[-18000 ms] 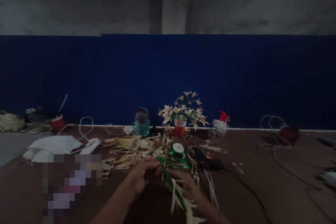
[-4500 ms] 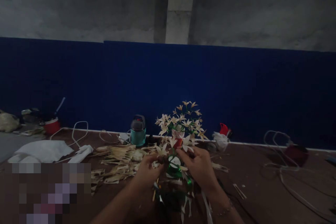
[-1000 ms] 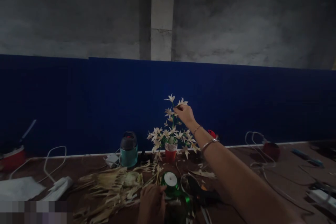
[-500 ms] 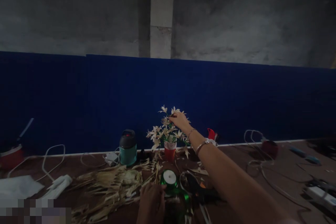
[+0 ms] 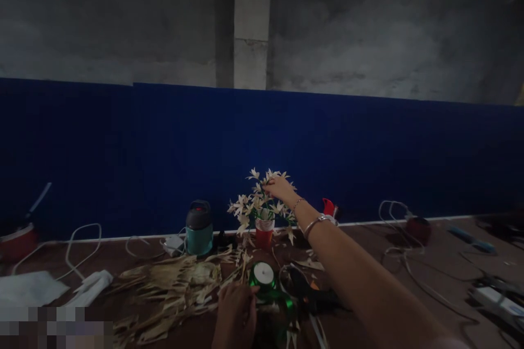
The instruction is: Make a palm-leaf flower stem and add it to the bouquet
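My right hand (image 5: 279,187) reaches far forward, its fingers pinched on a cream handmade flower stem (image 5: 262,177) among the flowers in the red paper cup (image 5: 263,234) by the blue wall. Bracelets ring that wrist. My left hand (image 5: 233,311) rests on the brown tabletop, fingers curled beside the green ribbon spool (image 5: 262,279), touching the loose green ribbon there. Whether it grips the ribbon is unclear in the dim light.
A heap of dried leaf strips (image 5: 176,289) lies left of the spool. A teal jar (image 5: 198,227), a black glue gun (image 5: 311,297), white cables (image 5: 82,245), white cloth (image 5: 24,289), a red cup (image 5: 328,207) and a power strip (image 5: 495,300) stand around.
My right hand carried a flower stem from near my body out to the cup, then lowered it into the bouquet over the last second. My left hand settled by the spool.
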### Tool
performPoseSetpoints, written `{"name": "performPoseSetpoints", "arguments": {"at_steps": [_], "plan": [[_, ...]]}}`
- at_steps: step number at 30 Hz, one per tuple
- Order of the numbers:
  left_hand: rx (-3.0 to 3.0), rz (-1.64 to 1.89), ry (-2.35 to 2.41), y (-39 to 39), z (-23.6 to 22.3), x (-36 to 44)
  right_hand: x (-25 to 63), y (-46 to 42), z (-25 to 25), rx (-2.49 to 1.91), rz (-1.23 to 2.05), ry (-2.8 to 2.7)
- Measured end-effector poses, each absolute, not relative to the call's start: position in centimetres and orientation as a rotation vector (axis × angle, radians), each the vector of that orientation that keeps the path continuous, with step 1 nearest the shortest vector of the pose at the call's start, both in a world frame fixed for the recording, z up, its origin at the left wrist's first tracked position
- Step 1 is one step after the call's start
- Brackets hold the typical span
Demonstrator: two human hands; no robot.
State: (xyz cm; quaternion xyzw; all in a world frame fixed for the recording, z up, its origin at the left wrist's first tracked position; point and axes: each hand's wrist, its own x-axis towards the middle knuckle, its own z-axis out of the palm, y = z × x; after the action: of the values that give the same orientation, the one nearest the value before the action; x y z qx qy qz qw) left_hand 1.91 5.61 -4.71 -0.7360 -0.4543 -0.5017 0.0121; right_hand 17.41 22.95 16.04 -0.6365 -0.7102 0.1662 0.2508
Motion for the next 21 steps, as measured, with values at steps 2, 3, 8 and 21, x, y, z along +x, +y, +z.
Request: {"name": "performPoseSetpoints", "arguments": {"at_steps": [2, 3, 8, 21], "plan": [[-2.328, -1.516, -1.397, 5.61, -4.67, 1.8, 17.42, 22.74, 16.1, -1.757, 0.449, -1.934], [-2.337, -1.496, -1.39, 5.61, -4.65, 1.73, 17.42, 22.66, 16.12, -1.766, 0.447, -1.935], [-2.349, -1.475, -1.353, 5.67, -4.61, 1.39, 17.51, 22.82, 16.07, -1.767, 0.451, -1.962], [-2.369, -1.422, -1.344, 5.25, -4.22, 1.36, 18.33, 22.25, 16.37, -1.788, 0.371, -2.019]]}}
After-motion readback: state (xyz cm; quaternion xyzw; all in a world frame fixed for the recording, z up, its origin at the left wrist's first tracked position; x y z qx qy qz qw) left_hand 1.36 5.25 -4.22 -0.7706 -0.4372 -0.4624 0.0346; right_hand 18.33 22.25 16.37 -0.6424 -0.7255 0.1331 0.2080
